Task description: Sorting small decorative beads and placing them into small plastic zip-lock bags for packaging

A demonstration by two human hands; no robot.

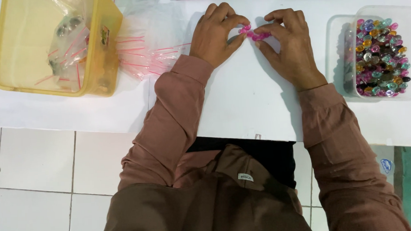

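Pink faceted plastic gems [256,33] lie in a short row on the white desk [242,104], at twelve o'clock from the person's body. Left hand [216,34] pinches the row's left end, fingers closed on one gem. Right hand [291,44] has its fingers closed on the right end. Clear plastic tub of mixed coloured gems [381,52] sits at three o'clock. Yellow plastic bin [102,60] holding small clear zip bags [142,51] sits at nine o'clock.
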